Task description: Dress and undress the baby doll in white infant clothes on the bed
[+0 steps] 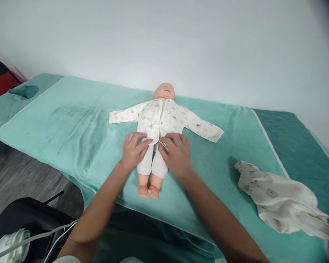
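A baby doll (164, 91) lies on its back on the teal-covered table, head toward the wall and bare feet toward me. It wears a white printed baby shirt (174, 117) with the long sleeves spread out to both sides. The front of the shirt is parted near the neck. My left hand (133, 150) pinches the lower hem of one front panel. My right hand (177, 151) has its fingers closed on the lower edge of the other panel. White cloth covers the doll's legs (145, 162) below my hands.
A crumpled white printed garment (279, 197) lies on the right of the teal cover (98, 98). Low at the left are a black chair (30, 219), a packet (11, 244) and cables. A plain wall (164, 44) rises behind the table.
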Available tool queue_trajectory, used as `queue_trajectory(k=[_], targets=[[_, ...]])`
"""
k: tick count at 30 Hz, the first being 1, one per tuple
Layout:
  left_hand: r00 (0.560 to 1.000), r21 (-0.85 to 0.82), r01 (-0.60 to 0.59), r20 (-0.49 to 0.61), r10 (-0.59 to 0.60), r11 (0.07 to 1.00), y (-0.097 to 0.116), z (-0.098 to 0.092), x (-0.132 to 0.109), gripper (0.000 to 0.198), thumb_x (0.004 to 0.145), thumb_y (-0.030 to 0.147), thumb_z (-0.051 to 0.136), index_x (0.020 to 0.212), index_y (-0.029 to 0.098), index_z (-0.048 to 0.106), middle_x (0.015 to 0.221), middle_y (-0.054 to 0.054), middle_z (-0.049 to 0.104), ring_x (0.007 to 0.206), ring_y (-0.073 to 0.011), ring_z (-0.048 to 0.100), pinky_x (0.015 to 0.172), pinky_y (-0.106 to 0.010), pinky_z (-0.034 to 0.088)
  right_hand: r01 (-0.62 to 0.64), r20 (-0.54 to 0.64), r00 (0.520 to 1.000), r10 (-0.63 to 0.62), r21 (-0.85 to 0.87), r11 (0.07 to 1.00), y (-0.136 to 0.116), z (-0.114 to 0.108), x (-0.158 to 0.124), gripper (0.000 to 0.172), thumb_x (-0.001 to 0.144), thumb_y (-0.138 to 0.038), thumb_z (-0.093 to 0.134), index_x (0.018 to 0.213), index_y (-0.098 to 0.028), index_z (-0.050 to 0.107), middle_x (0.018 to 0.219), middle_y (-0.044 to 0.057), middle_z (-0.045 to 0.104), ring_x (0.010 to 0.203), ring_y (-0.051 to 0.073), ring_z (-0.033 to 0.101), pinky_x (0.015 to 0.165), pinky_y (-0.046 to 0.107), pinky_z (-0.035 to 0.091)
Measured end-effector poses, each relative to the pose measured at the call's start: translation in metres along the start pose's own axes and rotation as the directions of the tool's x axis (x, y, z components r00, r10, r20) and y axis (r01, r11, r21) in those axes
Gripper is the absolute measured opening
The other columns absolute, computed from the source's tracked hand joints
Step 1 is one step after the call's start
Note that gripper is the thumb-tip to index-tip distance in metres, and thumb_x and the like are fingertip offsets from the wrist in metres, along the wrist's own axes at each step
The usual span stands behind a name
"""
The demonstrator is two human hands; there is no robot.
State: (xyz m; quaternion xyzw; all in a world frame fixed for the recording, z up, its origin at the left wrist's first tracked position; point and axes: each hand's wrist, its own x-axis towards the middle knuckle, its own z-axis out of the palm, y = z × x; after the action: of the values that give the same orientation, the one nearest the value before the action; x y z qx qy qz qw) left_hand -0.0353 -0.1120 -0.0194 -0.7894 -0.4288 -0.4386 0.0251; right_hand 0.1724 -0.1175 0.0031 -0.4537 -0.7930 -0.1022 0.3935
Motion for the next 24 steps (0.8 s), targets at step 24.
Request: queue_trajectory(k=[24], targets=[[0.682,-0.587,0.684,0.303,-0.666,0.433,-0.031,0.016,0.047,0.046,0.092,0.055,0.066,0.123,0.022,0.074,0.135,-0.007,0.073,0.126,-0.0294,0.065,0.111,-0.042,0.049,-0.772,0.344,0.634,0.693,0.321,0.548,0.087,0.02,0.014,0.046,0.089,-0.066,0.054,0.088,-0.021,0.065,0.09,0.005,0.071,0.088,0.023,0.061,0.082,0.035,0.044]])
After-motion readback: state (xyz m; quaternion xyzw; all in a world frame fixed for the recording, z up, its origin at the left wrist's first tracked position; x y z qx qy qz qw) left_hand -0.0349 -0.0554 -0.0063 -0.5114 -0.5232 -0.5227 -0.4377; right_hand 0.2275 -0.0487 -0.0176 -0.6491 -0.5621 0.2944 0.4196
